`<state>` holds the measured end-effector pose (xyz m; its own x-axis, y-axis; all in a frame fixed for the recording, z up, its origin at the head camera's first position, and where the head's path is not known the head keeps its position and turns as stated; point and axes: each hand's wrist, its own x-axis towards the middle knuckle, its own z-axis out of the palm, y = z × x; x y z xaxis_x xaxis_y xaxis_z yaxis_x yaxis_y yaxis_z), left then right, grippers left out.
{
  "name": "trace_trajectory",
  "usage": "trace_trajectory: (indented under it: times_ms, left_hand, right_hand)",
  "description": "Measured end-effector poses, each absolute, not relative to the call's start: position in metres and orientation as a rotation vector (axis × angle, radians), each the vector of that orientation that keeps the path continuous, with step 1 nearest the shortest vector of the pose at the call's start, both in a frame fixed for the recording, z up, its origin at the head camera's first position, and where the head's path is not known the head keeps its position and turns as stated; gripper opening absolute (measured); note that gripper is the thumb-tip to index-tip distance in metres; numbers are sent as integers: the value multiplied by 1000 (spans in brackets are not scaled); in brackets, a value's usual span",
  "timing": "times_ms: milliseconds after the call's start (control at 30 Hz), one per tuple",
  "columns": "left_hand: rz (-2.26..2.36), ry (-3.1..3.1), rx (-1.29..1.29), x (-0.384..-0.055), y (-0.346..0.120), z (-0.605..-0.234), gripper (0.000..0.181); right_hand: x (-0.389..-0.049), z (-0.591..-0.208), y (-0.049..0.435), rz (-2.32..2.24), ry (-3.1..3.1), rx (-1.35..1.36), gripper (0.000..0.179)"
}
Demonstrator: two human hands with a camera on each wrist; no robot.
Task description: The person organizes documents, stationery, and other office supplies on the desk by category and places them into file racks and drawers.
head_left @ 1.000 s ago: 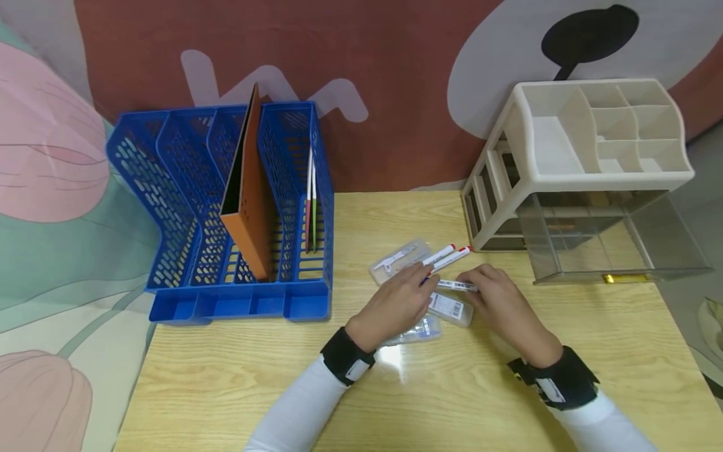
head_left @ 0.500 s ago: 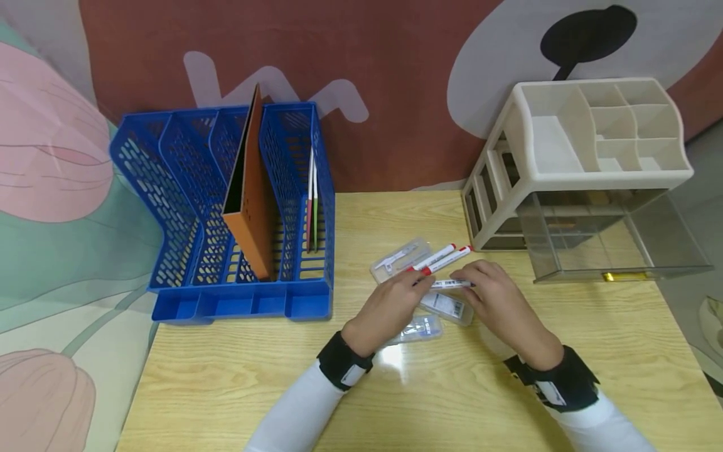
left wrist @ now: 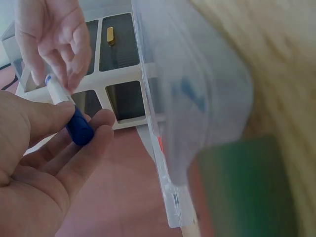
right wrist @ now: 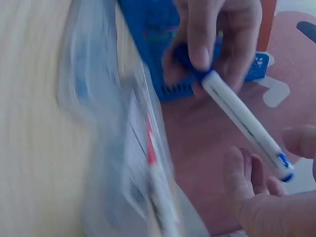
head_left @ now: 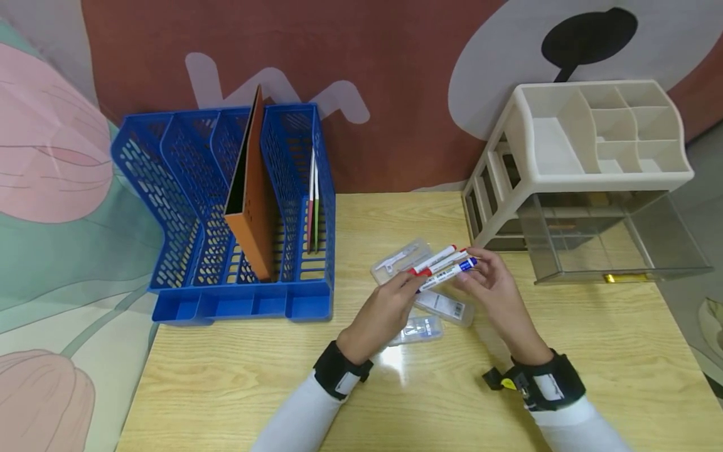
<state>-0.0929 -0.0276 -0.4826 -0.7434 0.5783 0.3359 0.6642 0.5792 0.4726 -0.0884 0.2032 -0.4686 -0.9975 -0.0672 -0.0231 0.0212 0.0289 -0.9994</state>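
In the head view my left hand (head_left: 375, 320) pinches a white marker (head_left: 443, 278) with blue ends. The left wrist view shows the thumb and fingers on its blue cap (left wrist: 80, 128). My right hand (head_left: 494, 295) is beside the marker's other end, its fingers loosely bent. In the right wrist view there is a gap between those fingers (right wrist: 237, 170) and the marker's body (right wrist: 242, 118). Two red-capped white markers (head_left: 436, 257) lie just behind the held one, partly covered by it. Below the hands lies a clear plastic case (head_left: 446, 306) with a barcode label.
Two more clear cases lie on the table, one behind the left hand (head_left: 390, 267) and one in front (head_left: 423, 329). A blue file rack (head_left: 243, 301) with an orange folder (head_left: 254, 232) stands left. At right, a cream drawer organizer (head_left: 525, 144) has a transparent drawer (head_left: 621, 273) pulled out.
The blue-ended marker has tilted, its far end swinging up and away. My right hand has released that end, and its palm has turned toward the marker. The left hand keeps its pinch.
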Motion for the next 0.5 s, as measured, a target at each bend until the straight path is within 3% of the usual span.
trace_trajectory:
  times_ms: [100,300,500]
  left_hand:
    - [-929,-2651,-1037,-90,-27,-483,36]
    - [-973,-2626,-1029,-86,-25,-482,42]
    - [-949,-2650,-1015,-83,-25,-483,44]
  right_hand:
    - [-85,-474,195,-2205,2022,21,51]
    - [-83,-481,179,-2267,1847,158,67]
    - [-79,-482,171,-2381,1773,171,53]
